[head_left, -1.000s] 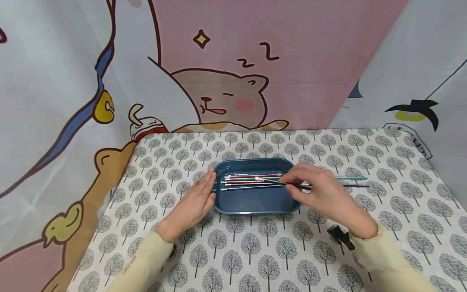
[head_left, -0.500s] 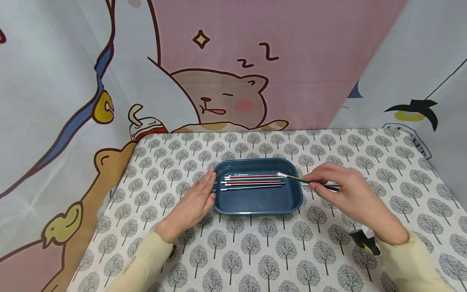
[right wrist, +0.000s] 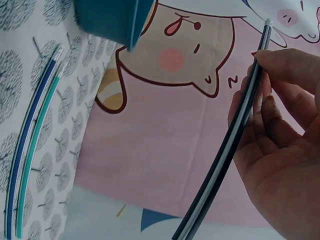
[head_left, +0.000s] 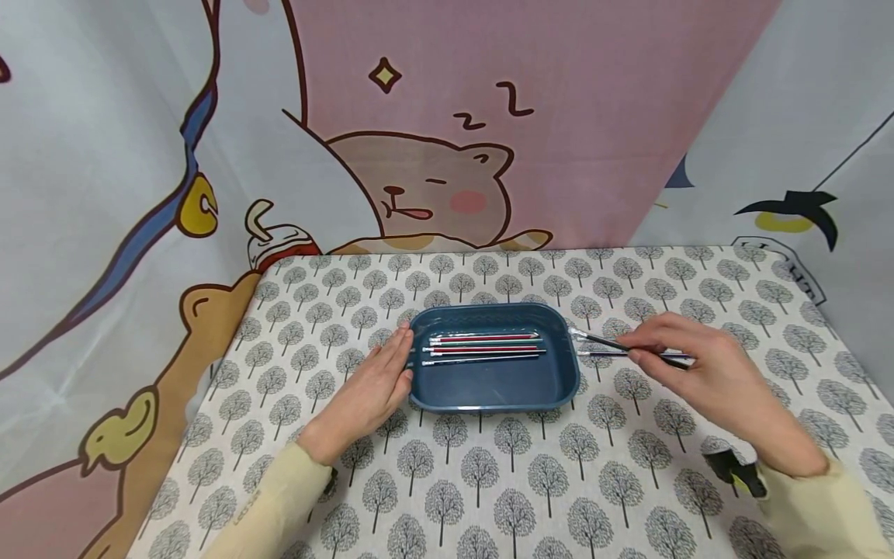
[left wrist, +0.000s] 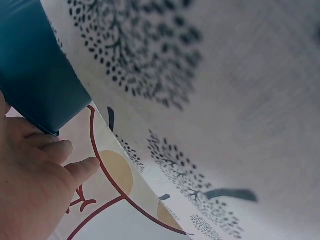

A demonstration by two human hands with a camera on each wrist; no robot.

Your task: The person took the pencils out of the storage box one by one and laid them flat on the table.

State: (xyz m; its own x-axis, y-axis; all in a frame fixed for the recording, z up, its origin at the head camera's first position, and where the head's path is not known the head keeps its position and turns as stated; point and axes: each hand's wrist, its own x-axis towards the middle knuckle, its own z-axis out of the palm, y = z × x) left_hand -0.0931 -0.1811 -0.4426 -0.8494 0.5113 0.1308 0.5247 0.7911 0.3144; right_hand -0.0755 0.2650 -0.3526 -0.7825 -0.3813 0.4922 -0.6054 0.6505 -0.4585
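A blue plastic tray (head_left: 496, 388) holds several slim pencils (head_left: 482, 349), red, dark and green, lying side by side with their eraser ends to the left. Flat against the tray's left wall rests my left hand (head_left: 363, 392); in the left wrist view its fingers (left wrist: 60, 150) lie along the rim. My right hand (head_left: 705, 373), right of the tray, pinches a black-and-silver striped pencil (right wrist: 220, 155) between thumb and fingers. Its eraser end points left, close to the tray's right rim. Below it on the cloth lie a blue pencil (right wrist: 34, 115) and a green pencil (right wrist: 37, 130).
Tree-patterned cloth (head_left: 482, 497) covers the table. A printed cartoon curtain (head_left: 587, 155) hangs behind and along both sides. Black straps or devices show at the wrists, such as the black piece (head_left: 733, 470) by the right sleeve.
My right hand has moved right with the striped pencil, from above the tray to beyond its right rim. The left hand and the tray have stayed in place.
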